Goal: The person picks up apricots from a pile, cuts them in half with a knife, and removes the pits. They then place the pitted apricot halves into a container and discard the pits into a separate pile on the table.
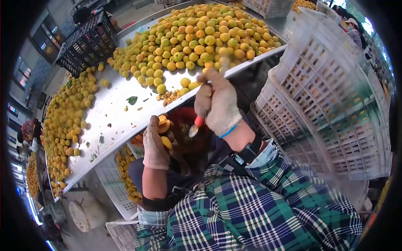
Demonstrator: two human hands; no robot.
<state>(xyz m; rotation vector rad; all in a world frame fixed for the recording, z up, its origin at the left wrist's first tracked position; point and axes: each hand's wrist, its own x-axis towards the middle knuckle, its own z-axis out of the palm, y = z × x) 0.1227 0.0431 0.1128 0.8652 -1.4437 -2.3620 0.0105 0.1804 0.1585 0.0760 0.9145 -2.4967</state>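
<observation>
My left hand [155,146], in a pale knit glove, is closed around a cut-open apricot [163,124] with its orange flesh facing up. Another yellow apricot piece [167,143] shows beside its fingers. My right hand [220,102], also gloved, grips a small spoon-like tool [194,129] with a red handle and a shiny tip pointing down. Its fingers reach to the table's front edge, right at an apricot [208,65]. Below the hands, a dark red container [184,119] is partly hidden.
A metal table [121,113] holds a big heap of apricots [197,35] and another pile [69,121] at left. Stacked white crates [331,96] rise at right. A black crate [88,44] sits at back left, a white bucket [87,214] below, and a crate of apricots [115,180] by my left arm.
</observation>
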